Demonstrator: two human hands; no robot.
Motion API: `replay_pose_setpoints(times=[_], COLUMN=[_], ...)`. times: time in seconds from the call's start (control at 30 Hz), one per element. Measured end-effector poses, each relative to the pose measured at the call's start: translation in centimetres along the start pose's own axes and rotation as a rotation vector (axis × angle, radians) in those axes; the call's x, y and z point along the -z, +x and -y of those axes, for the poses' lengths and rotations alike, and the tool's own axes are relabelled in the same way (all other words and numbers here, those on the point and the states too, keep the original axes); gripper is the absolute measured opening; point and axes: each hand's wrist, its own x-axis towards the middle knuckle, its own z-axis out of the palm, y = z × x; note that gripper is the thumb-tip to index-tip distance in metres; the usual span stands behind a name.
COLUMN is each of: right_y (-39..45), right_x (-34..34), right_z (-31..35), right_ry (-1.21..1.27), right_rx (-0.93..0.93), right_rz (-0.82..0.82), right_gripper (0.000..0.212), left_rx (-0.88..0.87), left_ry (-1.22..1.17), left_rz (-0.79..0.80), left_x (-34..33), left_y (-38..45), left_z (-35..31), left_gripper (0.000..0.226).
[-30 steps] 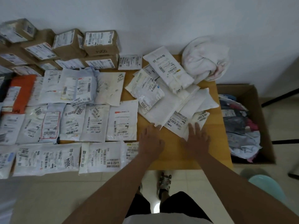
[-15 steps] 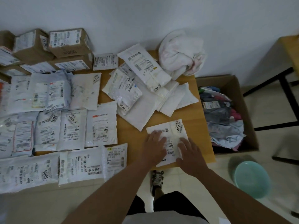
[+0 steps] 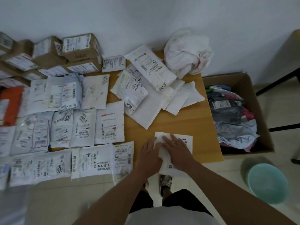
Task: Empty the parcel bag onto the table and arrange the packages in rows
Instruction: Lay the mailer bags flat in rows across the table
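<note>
At the near edge of the table (image 3: 209,135), toward its right corner, a white mailer (image 3: 183,143) lies flat under both hands, its near end overhanging the edge. The left hand (image 3: 150,154) and the right hand (image 3: 177,151) rest on it side by side, nearly touching, fingers straight and spread, palms pressing down; neither grips the mailer. Its long axis runs roughly from the near edge toward the far edge, parallel to the neighbouring packages. Just to its left lies the last package of the near row (image 3: 123,157), with a narrow strip of bare wood between them. The slot to be filled therefore lies leftward, on the left hand's side, so a short sideways slide would probably close the gap. The unsorted pile (image 3: 151,95) lies beyond the hands toward the far right corner, beside the crumpled parcel bag (image 3: 186,52), well apart from the mailer.
</note>
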Motion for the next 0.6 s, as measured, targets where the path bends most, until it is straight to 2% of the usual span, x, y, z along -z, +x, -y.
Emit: replay_pose_setpoints(times=[0.07,0.13,0.2,0.3,0.37,0.43,0.5,0.6], right_y=[0.2,-0.4,-1.0,-0.6,1.2,3.8,7.6,13.0], right_x=[-0.1,-0.6,-0.7,-1.1,-0.1,1.7,3.6,7.0], right_z=[0.2,0.2,0.3,0.7,1.3,2.4,3.7,6.2], right_ry=[-0.079,-0.07,-0.045,-0.061,0.004,0.159,0.467,1.092], right_rx=[0.01,-0.113,-0.171,-0.079,-0.1,-0.223,-0.377,-0.625], right_rz=[-0.052,-0.128,-0.186,-0.158,-0.178,-0.251,-0.272,-0.187], right_gripper=[0.065,0.043,0.043,0.047,0.04,0.03,0.025,0.029], left_rx=[0.033,0.08,0.163,0.171,0.184,0.163,0.076,-0.007], left_ry=[0.141,0.23,0.27,0.293,0.264,0.222,0.183,0.229], left_rz=[0.084,0.116,0.154,0.092,0.023,-0.019,-0.008,0.169], left_x=[0.5,0.5,0.5,0.5,1.1,1.5,1.9,2.4], left_y=[-0.3,-0.5,-0.3,0.2,0.5,0.7,0.5,0.5], left_z=[0.8,1.2,1.0,1.0,1.5,2.2,3.0,4.4], left_gripper=[0.057,0.055,0.054,0.044,0.044,0.054,0.062,0.066])
